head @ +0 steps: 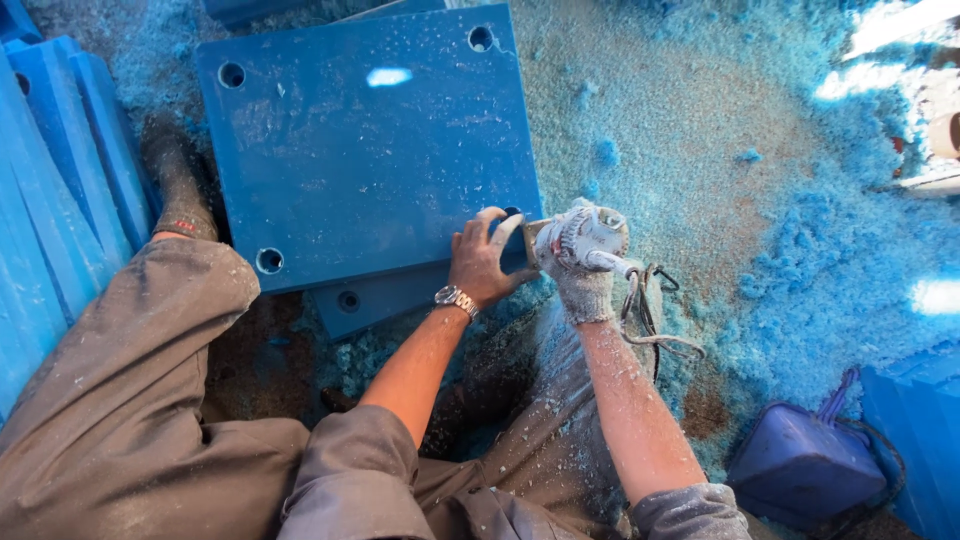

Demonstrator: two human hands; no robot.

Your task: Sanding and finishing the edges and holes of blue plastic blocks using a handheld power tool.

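No packages, labels, signs or screens show anywhere in this view
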